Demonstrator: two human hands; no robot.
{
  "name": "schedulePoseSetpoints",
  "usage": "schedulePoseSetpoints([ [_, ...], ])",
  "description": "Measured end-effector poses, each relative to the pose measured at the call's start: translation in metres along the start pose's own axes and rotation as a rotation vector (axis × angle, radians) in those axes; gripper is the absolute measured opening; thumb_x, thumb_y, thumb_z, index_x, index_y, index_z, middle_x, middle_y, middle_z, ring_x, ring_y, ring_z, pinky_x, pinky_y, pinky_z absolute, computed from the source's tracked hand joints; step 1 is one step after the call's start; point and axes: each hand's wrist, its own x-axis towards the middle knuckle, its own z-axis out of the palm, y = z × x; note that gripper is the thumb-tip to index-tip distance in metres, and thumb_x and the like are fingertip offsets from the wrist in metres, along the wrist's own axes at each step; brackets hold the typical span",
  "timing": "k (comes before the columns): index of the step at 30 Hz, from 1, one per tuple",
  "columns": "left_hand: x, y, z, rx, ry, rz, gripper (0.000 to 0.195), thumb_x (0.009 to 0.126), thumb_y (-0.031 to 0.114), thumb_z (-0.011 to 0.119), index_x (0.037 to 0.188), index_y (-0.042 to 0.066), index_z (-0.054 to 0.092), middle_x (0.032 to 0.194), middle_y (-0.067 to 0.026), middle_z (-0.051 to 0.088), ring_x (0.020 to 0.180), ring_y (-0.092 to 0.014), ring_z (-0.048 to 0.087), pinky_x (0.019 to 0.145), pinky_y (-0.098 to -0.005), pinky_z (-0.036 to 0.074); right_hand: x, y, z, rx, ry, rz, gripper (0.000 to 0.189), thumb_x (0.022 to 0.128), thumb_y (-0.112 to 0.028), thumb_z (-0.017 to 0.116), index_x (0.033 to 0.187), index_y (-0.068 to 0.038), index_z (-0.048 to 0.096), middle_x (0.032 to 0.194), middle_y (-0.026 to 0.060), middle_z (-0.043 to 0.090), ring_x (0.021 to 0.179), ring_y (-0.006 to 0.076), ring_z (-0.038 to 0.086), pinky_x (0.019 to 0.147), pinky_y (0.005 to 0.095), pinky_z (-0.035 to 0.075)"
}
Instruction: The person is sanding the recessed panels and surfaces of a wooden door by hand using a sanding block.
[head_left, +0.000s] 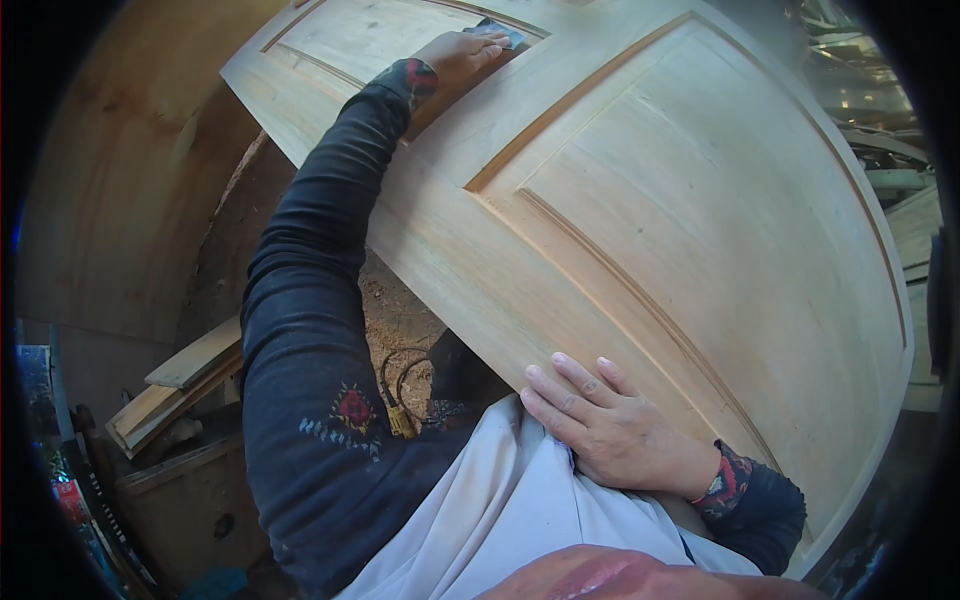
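A pale panelled wooden door lies before me, its recessed panels framed by moulded edges. Up at the far panel, my left hand reaches across and presses a dark grey-blue sheet that looks like sandpaper against the wood near a panel corner. Part of that sheet is hidden under the fingers. My right hand rests palm down on the near edge of the door, fingers slightly apart, holding nothing. Its thumb is out of sight. White cloth on my front touches the door edge beside this hand.
Wood offcuts are stacked at the left, near a large plywood sheet. Below the door, sawdust covers the floor, with a black cable and its yellow connector. Blurred clutter stands beyond the door's right side.
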Motion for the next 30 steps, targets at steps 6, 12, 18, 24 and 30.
schedulePoseSetpoints([
  [6, -0.069, -0.098, -0.060, 0.734, 0.122, -0.323, 0.033, 0.104, 0.024, 0.048, 0.110, 0.002, 0.071, 0.104, -0.0158, 0.076, 0.096, -0.035, 0.073, 0.087, -0.0460, 0.057, 0.003, -0.004, -0.001, -0.011, -0.013, -0.078, 0.058, 0.094, -0.010, 0.051, 0.151, -0.009, 0.047, 0.161, 0.0086, 0.043, 0.150, 0.0267, 0.039, 0.119, 0.0505, 0.028],
  [12, -0.001, 0.012, -0.015, 0.152, -0.063, 0.049, 0.039, 0.109, 0.031, 0.045, 0.127, 0.005, 0.067, 0.135, -0.0169, 0.066, 0.123, -0.034, 0.063, 0.106, -0.0417, 0.049, -0.001, 0.000, 0.002, -0.008, -0.006, -0.024, 0.057, 0.095, -0.011, 0.050, 0.152, -0.008, 0.045, 0.162, 0.0095, 0.042, 0.150, 0.0280, 0.038, 0.120, 0.0512, 0.026],
  [18, -0.007, 0.012, -0.027, 0.397, -0.059, -0.075, 0.034, 0.107, 0.027, 0.047, 0.117, 0.003, 0.069, 0.115, -0.0200, 0.072, 0.104, -0.039, 0.068, 0.094, -0.0455, 0.054, 0.000, 0.000, -0.001, 0.013, -0.044, -0.046, 0.055, 0.097, -0.013, 0.050, 0.152, -0.007, 0.045, 0.163, 0.0107, 0.039, 0.152, 0.0285, 0.035, 0.121, 0.0520, 0.025],
  [24, -0.068, -0.069, -0.056, 0.603, 0.033, -0.553, 0.028, 0.097, 0.018, 0.049, 0.104, 0.005, 0.073, 0.103, -0.0189, 0.075, 0.096, -0.035, 0.072, 0.092, -0.0460, 0.056, -0.001, -0.001, -0.003, 0.030, -0.037, -0.063, 0.054, 0.098, -0.012, 0.048, 0.152, -0.007, 0.045, 0.163, 0.0112, 0.038, 0.152, 0.0290, 0.034, 0.122, 0.0517, 0.025],
  [30, -0.009, -0.012, 0.001, -0.012, 0.106, 0.029, 0.044, 0.108, 0.036, 0.044, 0.133, 0.007, 0.065, 0.121, -0.0201, 0.071, 0.110, -0.038, 0.068, 0.102, -0.0421, 0.052, -0.001, 0.001, 0.001, 0.034, -0.027, -0.046, 0.055, 0.097, -0.012, 0.050, 0.151, -0.007, 0.046, 0.163, 0.0106, 0.039, 0.152, 0.0281, 0.035, 0.121, 0.0517, 0.026],
])
